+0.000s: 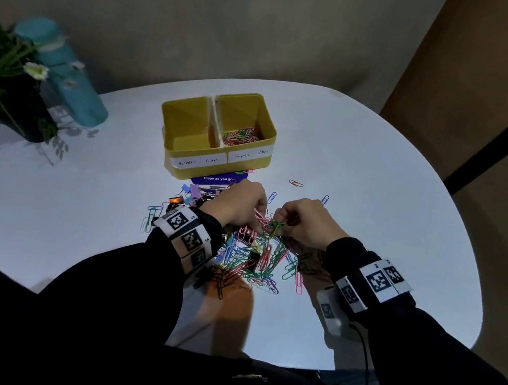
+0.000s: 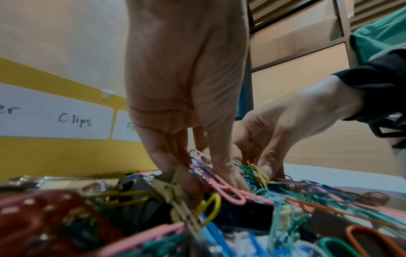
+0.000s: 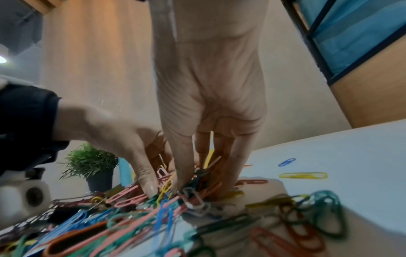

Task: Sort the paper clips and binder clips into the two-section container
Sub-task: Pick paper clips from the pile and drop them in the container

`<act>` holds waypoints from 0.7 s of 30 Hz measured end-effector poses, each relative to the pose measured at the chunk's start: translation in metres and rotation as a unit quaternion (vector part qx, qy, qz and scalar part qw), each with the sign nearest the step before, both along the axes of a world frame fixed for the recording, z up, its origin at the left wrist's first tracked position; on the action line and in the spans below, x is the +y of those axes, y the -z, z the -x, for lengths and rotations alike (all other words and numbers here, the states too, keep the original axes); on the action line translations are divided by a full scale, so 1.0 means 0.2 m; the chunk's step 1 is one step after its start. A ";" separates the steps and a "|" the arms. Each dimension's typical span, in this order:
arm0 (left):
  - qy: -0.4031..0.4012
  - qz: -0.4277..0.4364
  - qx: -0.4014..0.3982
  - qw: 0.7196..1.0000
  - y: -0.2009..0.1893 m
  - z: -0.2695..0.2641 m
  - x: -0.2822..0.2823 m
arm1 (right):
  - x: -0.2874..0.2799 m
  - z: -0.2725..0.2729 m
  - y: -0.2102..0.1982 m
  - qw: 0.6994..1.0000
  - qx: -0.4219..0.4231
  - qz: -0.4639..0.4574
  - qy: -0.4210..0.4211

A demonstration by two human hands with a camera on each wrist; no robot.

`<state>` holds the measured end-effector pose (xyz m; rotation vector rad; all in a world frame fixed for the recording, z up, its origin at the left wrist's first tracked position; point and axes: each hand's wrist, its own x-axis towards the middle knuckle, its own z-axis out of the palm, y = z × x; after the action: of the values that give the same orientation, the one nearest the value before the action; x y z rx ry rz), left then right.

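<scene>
On the far left stand a plant (image 1: 6, 79) and a bottle (image 1: 65, 70), well clear of the work. Near the table's (image 1: 376, 182) middle sits the yellow container (image 1: 215, 158): its left section, labelled for binder clips, looks empty, while the right section already holds a small heap of paper clips (image 1: 241, 135).

Just near of it lies the mixed pile (image 1: 254, 257), with binder clips (image 1: 193, 192) gathered mostly at its far-left edge and coloured paper clips spread to the right.

The left hand (image 1: 238, 204) has its fingers down in the pile, pinching a bunch of pink and blue paper clips (image 2: 204, 167). The right hand (image 1: 307, 220), just beside it, pinches a green and yellow tangle (image 2: 252, 171) between thumb and fingers.

The step in hand looks like gathering paper clips for the right section. To do it well:

- Lift slowly, since the clips hook into each other and a quick pull could drag a binder clip along.
- Shake each bunch lightly over the pile so stragglers fall back there, not on the table.
- Check each bunch for any small binder clip before release.
- Carry low and drop well inside the right section, clear of the divider.

A few strays (image 1: 296, 183) lie apart on the right; those are probably easiest picked up last.
</scene>
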<state>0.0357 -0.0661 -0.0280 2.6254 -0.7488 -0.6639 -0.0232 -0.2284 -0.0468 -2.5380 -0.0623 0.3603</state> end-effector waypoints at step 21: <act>-0.204 0.337 0.064 0.917 -0.19 -0.06 0.16 | 0.04 -0.02 -0.01 0.998 0.001 0.044 -0.048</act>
<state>0.0482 -0.0351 0.0097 1.9797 -0.2899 -0.3585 -0.0198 -0.2203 -0.0442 -2.6285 -0.1707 0.4126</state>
